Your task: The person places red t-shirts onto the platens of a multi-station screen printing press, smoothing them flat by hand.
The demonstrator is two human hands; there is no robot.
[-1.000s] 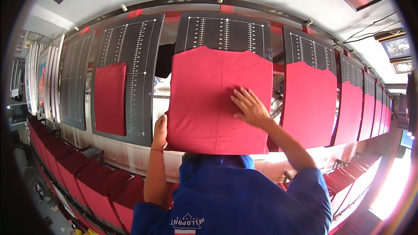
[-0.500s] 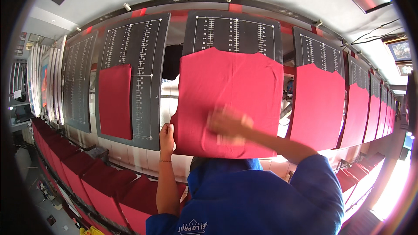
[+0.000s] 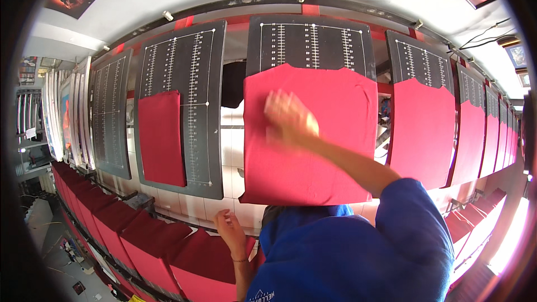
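A red fabric panel (image 3: 330, 156) is spread over a dark marked board (image 3: 330, 45), its far edge cut in a neckline shape. On the left half of this panel lies my right hand (image 3: 291, 120), palm down with fingers stretched out, somewhat blurred by motion. My left hand (image 3: 230, 232) is off the cloth, below the board's near left corner, loosely open with nothing in it. To the left, a folded stack of red fabric (image 3: 161, 140) rests on another marked board (image 3: 204, 151).
More boards with red panels (image 3: 420, 134) run in a row to the right. A bare dark board (image 3: 112, 117) stands at left beside several upright frames (image 3: 81, 112). Behind me, another row carries red cloth (image 3: 148, 235). A black item (image 3: 234, 84) shows between two boards.
My left hand has let go of the panel's left edge and dropped down toward me. My right hand has moved farther up the panel. The cloth's left side now lies smoother.
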